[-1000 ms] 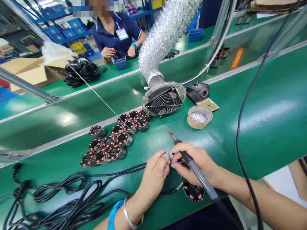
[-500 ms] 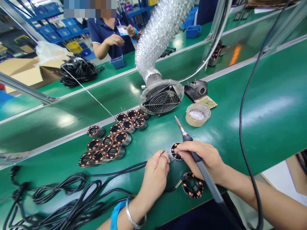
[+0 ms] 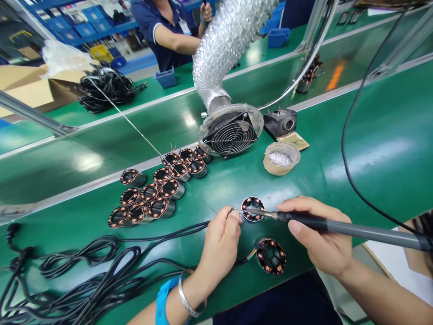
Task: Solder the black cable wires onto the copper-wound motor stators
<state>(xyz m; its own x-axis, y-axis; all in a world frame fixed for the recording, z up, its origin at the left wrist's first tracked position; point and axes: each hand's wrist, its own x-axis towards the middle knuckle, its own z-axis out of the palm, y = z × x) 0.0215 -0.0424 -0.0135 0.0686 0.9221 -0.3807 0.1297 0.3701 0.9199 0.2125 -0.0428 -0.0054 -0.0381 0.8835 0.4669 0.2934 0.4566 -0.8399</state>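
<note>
My right hand (image 3: pixel 320 232) is closed round the handle of a soldering iron (image 3: pixel 304 221). The iron lies nearly level and points left, its tip over the left side of a copper-wound motor stator (image 3: pixel 253 198) on the green bench. Just left of that stator, my left hand (image 3: pixel 221 239) pinches the thin wire end of a black cable (image 3: pixel 189 230). Whether the iron's tip touches the wire cannot be made out. Nearer to me lies a second stator (image 3: pixel 271 256), with coloured wires leading into a black cable.
Several stators (image 3: pixel 158 208) stand grouped at the left, and coiled black cables (image 3: pixel 111 271) spread at front left. A fume extractor (image 3: pixel 232 135) hangs beyond my hands, beside a tub of solder bits (image 3: pixel 281 159) and an iron stand (image 3: pixel 280 124). A co-worker (image 3: pixel 172 36) stands across the bench.
My right hand has swung the soldering iron from pointing up and away to nearly level, its tip now at the stator. My left hand keeps its pinch. The co-worker's arms have moved.
</note>
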